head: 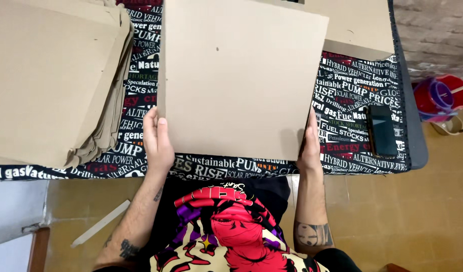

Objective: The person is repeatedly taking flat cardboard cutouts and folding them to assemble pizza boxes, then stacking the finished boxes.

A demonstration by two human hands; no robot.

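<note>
A flat brown cardboard sheet [239, 75] is held over the table in front of me. My left hand [157, 142] grips its lower left edge, thumb on top. My right hand [310, 143] grips its lower right edge, with the fingers hidden behind the sheet. The sheet's near edge lies just above the table's front edge.
A tall stack of cardboard sheets [52, 75] fills the left of the table. More cardboard [360, 25] lies at the back right. A black phone [382, 131] rests on the printed black tablecloth [350, 93]. A red bucket [440, 95] stands on the floor at right.
</note>
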